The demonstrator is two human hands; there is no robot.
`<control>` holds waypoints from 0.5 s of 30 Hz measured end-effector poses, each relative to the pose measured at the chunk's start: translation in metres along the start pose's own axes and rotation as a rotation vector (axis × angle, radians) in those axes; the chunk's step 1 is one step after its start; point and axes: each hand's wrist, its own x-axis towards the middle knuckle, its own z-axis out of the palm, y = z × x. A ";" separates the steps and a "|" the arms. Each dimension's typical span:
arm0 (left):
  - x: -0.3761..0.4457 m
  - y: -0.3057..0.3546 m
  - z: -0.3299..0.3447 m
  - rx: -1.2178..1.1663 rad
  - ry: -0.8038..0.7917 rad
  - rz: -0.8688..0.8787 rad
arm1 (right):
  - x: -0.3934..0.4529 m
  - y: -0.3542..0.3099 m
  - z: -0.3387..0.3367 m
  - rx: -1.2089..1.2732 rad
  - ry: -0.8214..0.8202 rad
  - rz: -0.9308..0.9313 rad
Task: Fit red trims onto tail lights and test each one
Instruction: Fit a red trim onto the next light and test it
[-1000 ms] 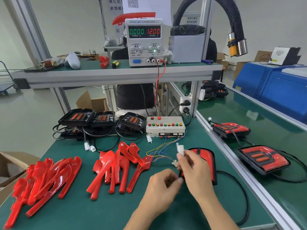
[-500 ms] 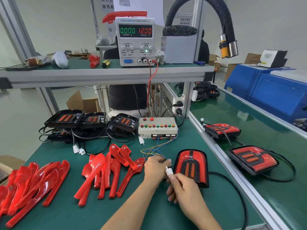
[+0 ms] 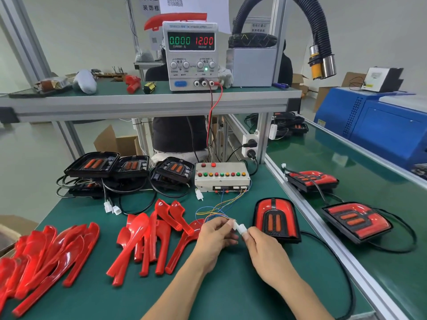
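Raised off the green mat (image 3: 231, 292) since a moment ago — left hand (image 3: 216, 234) pinching tester-lead connector (image 3: 233, 225), right hand (image 3: 262, 248) pinching tail-light plug (image 3: 242, 229), touching, just left of trimmed tail light (image 3: 276, 219).

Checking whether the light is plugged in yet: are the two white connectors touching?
Touching. The head view shows the left hand's connector and the right hand's connector meeting end to end, no gap between them.
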 end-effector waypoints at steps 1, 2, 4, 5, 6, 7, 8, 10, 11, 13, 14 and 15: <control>-0.001 0.001 -0.001 -0.010 -0.007 0.001 | 0.000 0.000 0.000 -0.005 -0.013 -0.011; -0.002 0.002 -0.002 -0.019 -0.013 0.002 | 0.000 0.000 0.001 -0.001 -0.024 -0.017; -0.003 0.002 -0.004 -0.049 -0.035 0.000 | 0.000 0.000 0.002 0.010 -0.047 -0.017; -0.004 0.002 -0.004 -0.064 -0.048 -0.004 | 0.000 0.001 0.002 0.019 -0.060 -0.015; -0.004 0.002 -0.005 -0.074 -0.058 -0.008 | 0.001 0.001 0.001 0.031 -0.074 -0.015; -0.005 0.002 -0.006 -0.080 -0.062 -0.013 | 0.001 0.001 0.001 0.048 -0.088 -0.017; -0.005 0.002 -0.007 -0.088 -0.066 -0.019 | 0.001 0.001 0.001 0.065 -0.100 -0.020; -0.006 0.002 -0.007 -0.123 -0.068 -0.037 | 0.000 0.001 0.000 0.079 -0.114 -0.026; -0.006 0.003 -0.008 -0.144 -0.063 -0.049 | 0.000 0.001 0.000 0.080 -0.120 -0.029; -0.006 0.005 -0.009 -0.176 -0.049 -0.071 | 0.000 0.000 0.001 0.077 -0.123 -0.032; -0.006 0.006 -0.009 -0.178 -0.048 -0.079 | 0.000 0.000 0.002 0.079 -0.115 -0.030; -0.006 0.007 -0.008 -0.171 -0.049 -0.087 | -0.001 0.000 0.002 0.088 -0.102 -0.026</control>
